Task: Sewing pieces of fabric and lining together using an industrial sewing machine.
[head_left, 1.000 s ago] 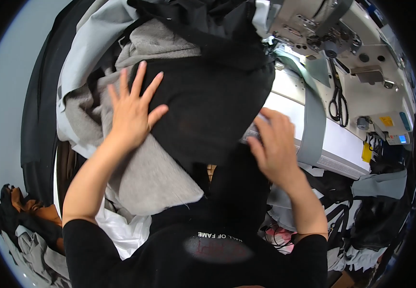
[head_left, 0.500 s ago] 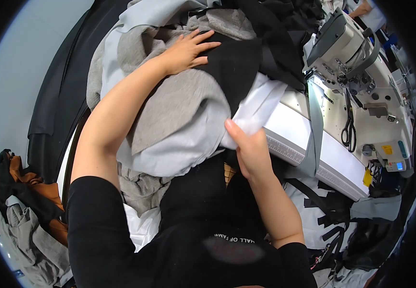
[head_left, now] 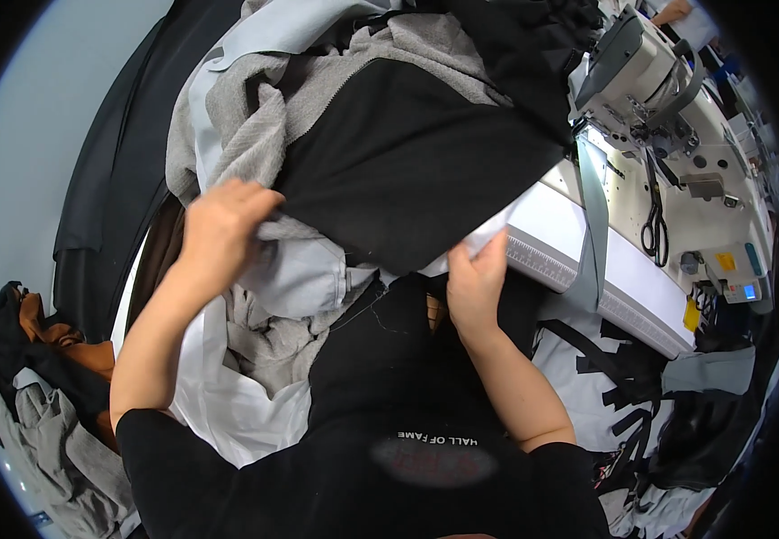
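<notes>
A black fabric panel (head_left: 407,171) lies spread over a heap of grey and pale cloth in front of me. At its left corner my left hand (head_left: 228,225) is closed on the cloth edge, somewhat blurred. My right hand (head_left: 478,278) pinches the near right edge, where a strip of white fabric (head_left: 488,235) shows beneath the black. Fuzzy grey cloth (head_left: 259,117) is joined to the panel along its upper left side. Below my left hand hangs a pale grey folded piece (head_left: 304,278). The fingertips of both hands are partly hidden.
On the right stands a sewing machine (head_left: 646,90) with its lamp lit. Black scissors (head_left: 655,225) lie on its bed, and a ruler (head_left: 542,265) runs along the white table edge. A grey strip (head_left: 594,225) hangs across it. Piled garments (head_left: 57,404) sit at the lower left.
My left hand has drawn back toward me and down, from lying flat on the heap to gripping an edge. The grey flap is turned away, and the black panel now lies spread out.
</notes>
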### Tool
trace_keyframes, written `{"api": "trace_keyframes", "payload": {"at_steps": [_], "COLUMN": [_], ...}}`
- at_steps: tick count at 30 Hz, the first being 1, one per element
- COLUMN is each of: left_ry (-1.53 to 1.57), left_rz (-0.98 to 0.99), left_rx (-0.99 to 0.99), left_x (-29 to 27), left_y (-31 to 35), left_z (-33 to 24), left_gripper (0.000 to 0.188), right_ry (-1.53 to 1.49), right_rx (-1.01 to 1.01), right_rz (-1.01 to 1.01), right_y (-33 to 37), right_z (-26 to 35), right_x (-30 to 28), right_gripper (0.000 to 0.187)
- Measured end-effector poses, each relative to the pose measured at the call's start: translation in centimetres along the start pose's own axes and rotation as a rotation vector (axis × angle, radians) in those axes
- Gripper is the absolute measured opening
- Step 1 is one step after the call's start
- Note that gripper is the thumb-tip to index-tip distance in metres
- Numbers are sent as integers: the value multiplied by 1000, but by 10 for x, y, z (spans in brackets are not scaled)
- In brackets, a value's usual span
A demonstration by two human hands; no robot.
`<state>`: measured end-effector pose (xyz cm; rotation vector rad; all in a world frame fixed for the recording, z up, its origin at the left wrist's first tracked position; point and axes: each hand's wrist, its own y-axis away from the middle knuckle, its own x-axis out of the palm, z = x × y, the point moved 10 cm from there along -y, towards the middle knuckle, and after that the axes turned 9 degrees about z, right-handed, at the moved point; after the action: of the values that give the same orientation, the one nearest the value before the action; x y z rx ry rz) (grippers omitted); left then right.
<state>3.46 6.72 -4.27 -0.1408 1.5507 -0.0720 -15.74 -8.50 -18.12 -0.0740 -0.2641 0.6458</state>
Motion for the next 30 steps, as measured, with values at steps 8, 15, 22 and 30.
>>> {"api": "trace_keyframes", "payload": {"at_steps": [8,15,22,30], "left_ry": [318,672,656,155], "left_rz": [-231,326,889,903], "left_rx": [296,847,491,331], "left_x": [-125,-73,99,143], "left_y": [-62,-84,-88,21], "left_z": [-67,-240,-138,-71], "left_gripper": [48,15,28,34], "right_ry": [-680,-113,479,578], "right_rx": [350,132,91,305], "right_rz": [2,519,1094,690], "right_y": [15,100,90,64], "right_z": [-61,-31,-77,-117], "right_x": [36,2,125,20], "right_gripper": [69,65,62,42]}}
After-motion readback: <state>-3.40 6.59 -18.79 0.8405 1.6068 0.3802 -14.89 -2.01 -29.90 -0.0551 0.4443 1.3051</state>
